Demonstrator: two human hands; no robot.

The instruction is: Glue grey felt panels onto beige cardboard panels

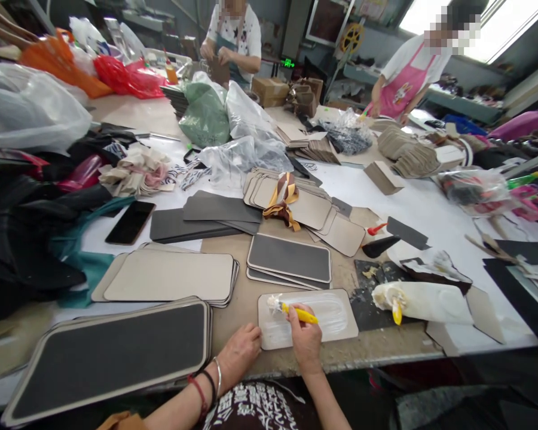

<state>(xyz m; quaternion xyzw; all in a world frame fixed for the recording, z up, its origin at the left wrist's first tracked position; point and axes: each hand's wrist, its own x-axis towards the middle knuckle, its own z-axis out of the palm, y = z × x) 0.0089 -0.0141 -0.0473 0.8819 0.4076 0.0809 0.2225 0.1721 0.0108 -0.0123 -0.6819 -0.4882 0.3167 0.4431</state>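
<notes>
My right hand is closed round a yellow-handled brush whose glue-laden bristles rest on the left part of a rounded beige board smeared with whitish glue. My left hand, fingers curled, presses on the tabletop at that board's left edge. A stack of dark-faced boards lies just behind it. A glue-covered pot with a second yellow brush lies to the right.
Large dark-faced boards lie at my left, beige stacks behind them, a phone further left. Plastic bags and card piles crowd the table's middle. Two people work at the far side.
</notes>
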